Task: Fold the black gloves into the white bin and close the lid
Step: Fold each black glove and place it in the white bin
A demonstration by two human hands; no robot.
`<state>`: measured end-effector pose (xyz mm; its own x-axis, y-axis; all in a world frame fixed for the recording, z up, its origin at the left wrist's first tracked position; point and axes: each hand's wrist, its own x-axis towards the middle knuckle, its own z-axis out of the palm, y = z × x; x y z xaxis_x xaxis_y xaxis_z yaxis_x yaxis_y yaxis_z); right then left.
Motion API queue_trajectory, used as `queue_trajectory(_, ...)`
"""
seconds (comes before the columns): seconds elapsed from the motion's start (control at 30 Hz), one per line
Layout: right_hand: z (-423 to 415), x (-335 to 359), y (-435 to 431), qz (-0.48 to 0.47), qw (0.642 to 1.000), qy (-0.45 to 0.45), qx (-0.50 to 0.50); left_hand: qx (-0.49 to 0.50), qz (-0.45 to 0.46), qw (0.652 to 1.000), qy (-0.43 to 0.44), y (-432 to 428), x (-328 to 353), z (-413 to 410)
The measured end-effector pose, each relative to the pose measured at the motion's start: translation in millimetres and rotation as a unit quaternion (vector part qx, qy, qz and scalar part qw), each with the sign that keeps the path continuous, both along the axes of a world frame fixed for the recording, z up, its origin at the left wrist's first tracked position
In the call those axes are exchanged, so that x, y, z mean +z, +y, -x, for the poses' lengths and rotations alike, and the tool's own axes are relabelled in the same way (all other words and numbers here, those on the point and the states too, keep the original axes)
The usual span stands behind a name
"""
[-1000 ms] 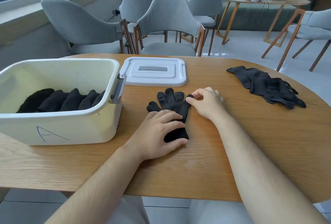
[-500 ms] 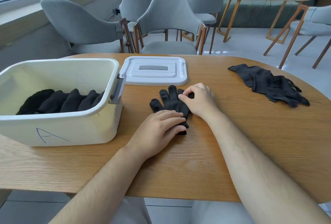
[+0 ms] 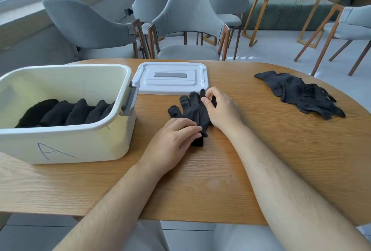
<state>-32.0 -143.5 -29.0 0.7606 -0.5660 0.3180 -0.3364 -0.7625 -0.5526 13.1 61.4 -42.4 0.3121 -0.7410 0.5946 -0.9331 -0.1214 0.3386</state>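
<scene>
1. White plastic dominates the left of the wooden table (image 3: 301,150). The white bin (image 3: 66,146) stands open with a letter A (image 3: 54,151) penned on its near wall. A row of folded gloves (image 3: 66,113) is packed side by side along its floor.
2. Just right of the bin, toward the table's far edge, the lid (image 3: 172,78) lies flat and top side up, off the bin. Closing it looks like the last job, not the present one.
3. At centre, the left hand (image 3: 172,140) rests with its fingers nearly straight, pressing the cuff end of a black glove (image 3: 190,106) onto the wood. The glove lies flat just in front of the lid, its fingers pointing away from the person. Whether it is one glove or a stacked pair cannot be told.
4. Beside it, the right hand (image 3: 222,110) has thumb and forefinger pinched together on the glove's finger end, the other fingers curled over it.
5. The step in hand appears to be the fold itself. The next move calls for the right hand to bring the pinched end back toward the cuff while the left holds the cuff down. The bundle then goes left into the bin, next to the row.
6. At far right, a heap of black gloves (image 3: 299,94) lies unfolded, well apart from both hands, so the task looks only partway done.
</scene>
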Motion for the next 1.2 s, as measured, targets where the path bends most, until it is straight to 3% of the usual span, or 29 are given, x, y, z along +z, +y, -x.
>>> queue_trajectory(0.27,1.3,0.6,2.3,0.012,1.0,-0.001,-0.003,0.01,-0.05,0.999,-0.011,2.9,0.6,0.8)
queue_trajectory(0.47,-1.4,-3.1,0.4,-0.01,0.999,-0.007,-0.038,-0.001,-0.067,0.994,-0.082,2.3,0.7,2.4)
queue_trajectory(0.57,-1.1,-4.5,-2.8,0.037,0.992,0.034,-0.112,-0.02,-0.072,0.995,-0.059,3.8,2.9,5.4)
queue_trajectory(0.63,0.6,-2.8,-5.1,0.085,0.988,0.006,-0.132,-0.034,-0.084,0.995,-0.045,4.6,4.1,6.8)
queue_trajectory(0.73,5.8,0.4,-0.9,0.119,0.991,-0.048,0.024,-0.043,-0.078,0.995,-0.043,5.3,0.6,10.4)
queue_trajectory(0.87,7.1,-2.2,23.0,0.069,0.961,0.119,0.24,-0.045,-0.051,0.997,-0.03,5.7,-2.1,12.0)
queue_trajectory(1.07,-9.0,-1.4,16.7,0.077,0.949,0.224,0.209,-0.037,-0.048,0.998,-0.033,7.3,-0.8,13.5)
queue_trajectory(1.2,-7.0,-0.1,16.2,0.103,0.953,0.188,0.214,-0.062,-0.05,0.997,0.005,9.0,0.5,13.2)
